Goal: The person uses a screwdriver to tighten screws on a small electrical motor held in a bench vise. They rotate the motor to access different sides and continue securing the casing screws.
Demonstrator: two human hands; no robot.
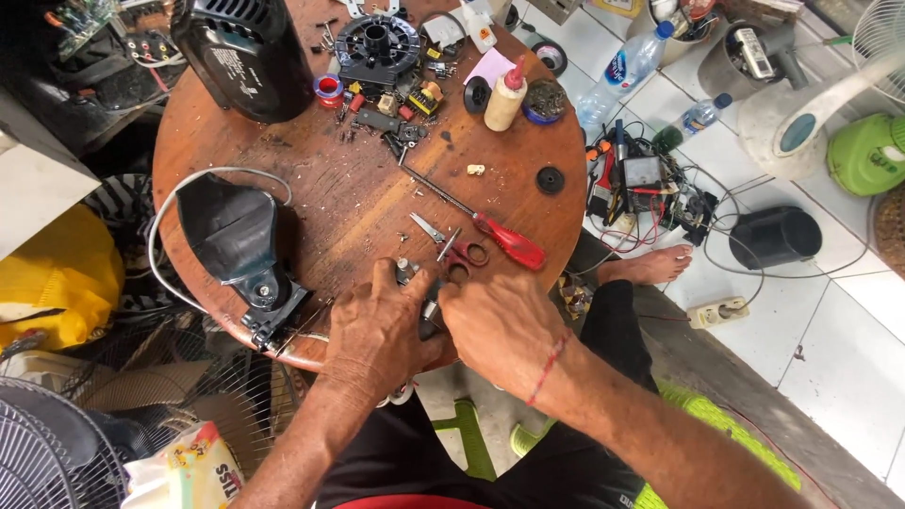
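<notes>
Both hands, left hand (377, 325) and right hand (495, 325), meet just below the red scissors (459, 253), fingers pinched on a small dark part (426, 311), steadying it. The counter (320, 188) edge sits beneath.

On our round wooden desk (311, 188) we see a red-handled screwdriver (490, 234), small scissors (451, 245), a glue bottle (505, 94) and a black fan housing (240, 57). Beside the desk, on the tiled floor (830, 320), stand a water bottle (627, 71), a black pot (775, 236) and a green fan base (867, 155).
</notes>
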